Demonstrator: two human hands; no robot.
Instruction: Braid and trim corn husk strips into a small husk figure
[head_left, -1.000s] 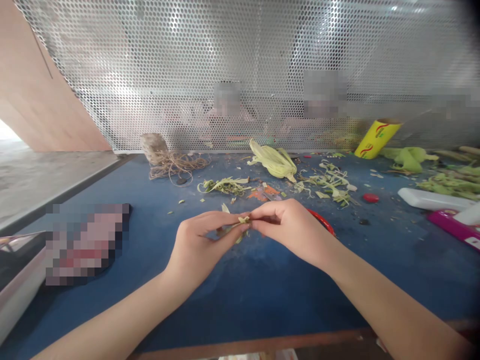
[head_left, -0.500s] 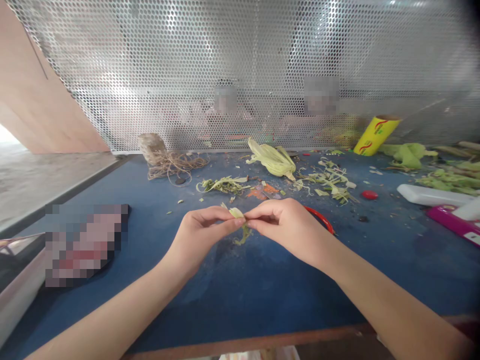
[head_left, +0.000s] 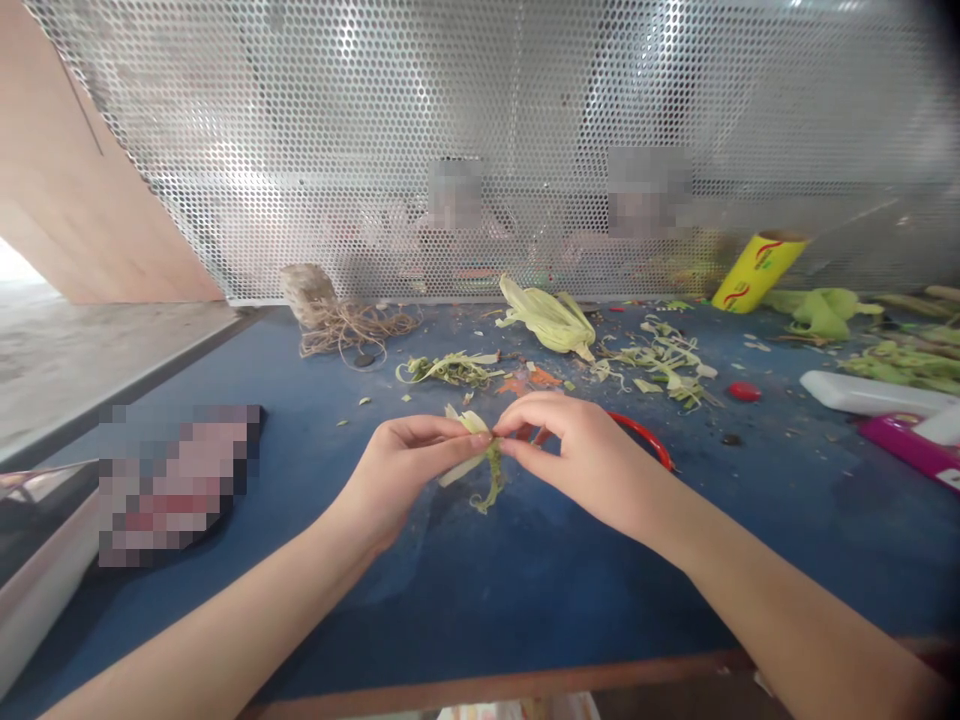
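Note:
My left hand (head_left: 401,465) is closed, with thumb and index finger pinching a small piece of corn husk (head_left: 491,478). Pale strips stick out above and below the fingers, and a greenish curled shred hangs beneath. Thumb and fingertips of my right hand (head_left: 581,445) meet the same piece at its right end, pinched close against the left fingertips. Right behind my right wrist curves a red cord or handle (head_left: 643,432), partly hidden. Farther back lie a larger pale-green corn husk bundle (head_left: 551,318) and a small heap of husk shreds (head_left: 454,368).
A tangle of twine (head_left: 341,328) lies by a stub-like roll (head_left: 306,292) at the back left. More shreds (head_left: 667,360), a yellow tube (head_left: 759,272), a red round object (head_left: 744,391) and a purple-and-white object (head_left: 911,445) are rightward. A perforated metal screen (head_left: 450,100) closes the back; people show behind it.
The husk piece has turned between my fingers; more of its pale strip and hanging shred now show below. My right fingers have lifted and spread slightly. The view has shifted a little.

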